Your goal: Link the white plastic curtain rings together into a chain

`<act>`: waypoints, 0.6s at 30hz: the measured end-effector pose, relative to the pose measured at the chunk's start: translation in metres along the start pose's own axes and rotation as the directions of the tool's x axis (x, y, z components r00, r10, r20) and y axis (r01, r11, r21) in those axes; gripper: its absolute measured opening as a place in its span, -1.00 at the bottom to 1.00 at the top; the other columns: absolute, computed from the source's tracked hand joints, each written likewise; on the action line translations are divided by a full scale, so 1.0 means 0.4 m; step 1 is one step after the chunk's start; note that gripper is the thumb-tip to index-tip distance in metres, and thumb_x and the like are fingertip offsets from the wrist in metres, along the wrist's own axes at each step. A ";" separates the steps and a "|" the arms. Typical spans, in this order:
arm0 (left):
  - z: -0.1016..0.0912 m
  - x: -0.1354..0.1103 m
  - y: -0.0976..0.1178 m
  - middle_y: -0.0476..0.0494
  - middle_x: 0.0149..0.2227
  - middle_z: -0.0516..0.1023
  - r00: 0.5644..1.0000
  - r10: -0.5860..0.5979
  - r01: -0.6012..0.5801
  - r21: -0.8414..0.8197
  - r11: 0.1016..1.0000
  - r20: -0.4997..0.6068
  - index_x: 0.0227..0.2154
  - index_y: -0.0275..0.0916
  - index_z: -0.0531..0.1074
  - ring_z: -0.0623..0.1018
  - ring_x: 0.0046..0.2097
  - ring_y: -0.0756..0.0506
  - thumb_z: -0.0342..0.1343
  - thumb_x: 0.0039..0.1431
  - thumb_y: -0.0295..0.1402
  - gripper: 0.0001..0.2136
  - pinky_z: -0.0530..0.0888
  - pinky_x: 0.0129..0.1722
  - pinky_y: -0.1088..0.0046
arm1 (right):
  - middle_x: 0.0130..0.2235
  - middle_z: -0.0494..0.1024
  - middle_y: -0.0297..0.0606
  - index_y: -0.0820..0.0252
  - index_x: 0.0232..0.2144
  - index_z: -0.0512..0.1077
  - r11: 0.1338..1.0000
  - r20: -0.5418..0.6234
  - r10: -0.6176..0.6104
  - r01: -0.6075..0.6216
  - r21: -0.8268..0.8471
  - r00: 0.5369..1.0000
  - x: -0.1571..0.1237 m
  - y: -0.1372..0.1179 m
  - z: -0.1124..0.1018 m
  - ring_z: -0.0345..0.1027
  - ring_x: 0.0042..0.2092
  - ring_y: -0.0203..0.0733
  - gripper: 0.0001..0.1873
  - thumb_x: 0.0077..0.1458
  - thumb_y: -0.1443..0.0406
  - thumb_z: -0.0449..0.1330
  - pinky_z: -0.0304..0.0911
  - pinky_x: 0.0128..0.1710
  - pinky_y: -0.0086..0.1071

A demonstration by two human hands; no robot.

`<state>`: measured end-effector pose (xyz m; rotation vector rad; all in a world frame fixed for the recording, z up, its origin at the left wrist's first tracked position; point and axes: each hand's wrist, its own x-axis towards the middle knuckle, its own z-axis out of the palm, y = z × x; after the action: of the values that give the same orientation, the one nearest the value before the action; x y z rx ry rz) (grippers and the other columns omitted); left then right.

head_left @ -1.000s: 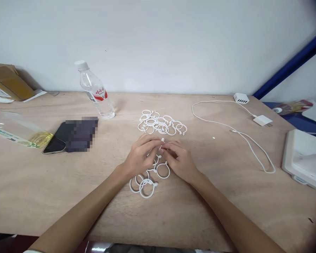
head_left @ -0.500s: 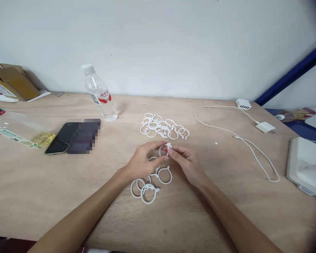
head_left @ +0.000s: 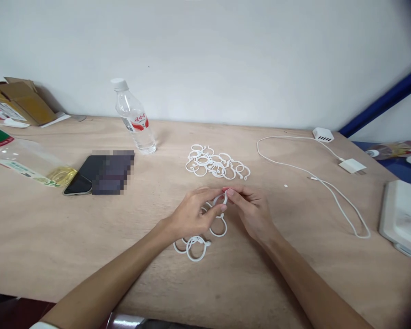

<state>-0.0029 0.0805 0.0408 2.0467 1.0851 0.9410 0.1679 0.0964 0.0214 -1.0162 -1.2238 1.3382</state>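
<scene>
Between my two hands is a white plastic curtain ring (head_left: 225, 197), held just above the wooden table. My left hand (head_left: 192, 214) pinches it from the left with thumb and fingers. From the right, my right hand (head_left: 252, 211) grips its upper part between thumb and fingertips, which hide the ring's small end. Below my hands lie several white rings with small eyelets, among them a ring near my left thumb (head_left: 218, 227) and an overlapping ring closer to me (head_left: 196, 249). Others are partly covered by my left hand. A tangled pile of rings (head_left: 216, 163) lies beyond my fingers.
Left stand a water bottle (head_left: 134, 119), a dark phone (head_left: 78, 176), a lying bottle with yellow liquid (head_left: 30, 160) and an open cardboard box (head_left: 29, 105). Right are a white cable (head_left: 284, 165), a plug adapter (head_left: 352, 165), a charging hub (head_left: 323, 135) and a white case (head_left: 406, 214).
The held ring has turned in my fingers, and its small end is now covered by my right hand. The whole view has shifted slightly.
</scene>
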 end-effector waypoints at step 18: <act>-0.050 0.055 -0.177 -0.29 -0.11 0.40 0.982 0.071 0.050 0.603 0.796 -0.175 -0.12 -0.22 0.51 0.35 -0.03 -0.24 0.07 0.20 -0.32 -0.76 0.37 0.00 0.11 | -0.32 0.58 -0.23 0.15 -0.35 0.56 0.685 0.246 -0.295 0.384 -0.619 0.923 -0.005 0.016 0.004 0.31 -0.20 -0.13 -0.75 0.22 0.24 0.09 0.20 -0.08 -0.17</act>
<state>-0.0397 0.1363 0.0028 2.5051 1.6498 0.8762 0.1658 0.0944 0.0153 -1.1062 -1.9590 0.6683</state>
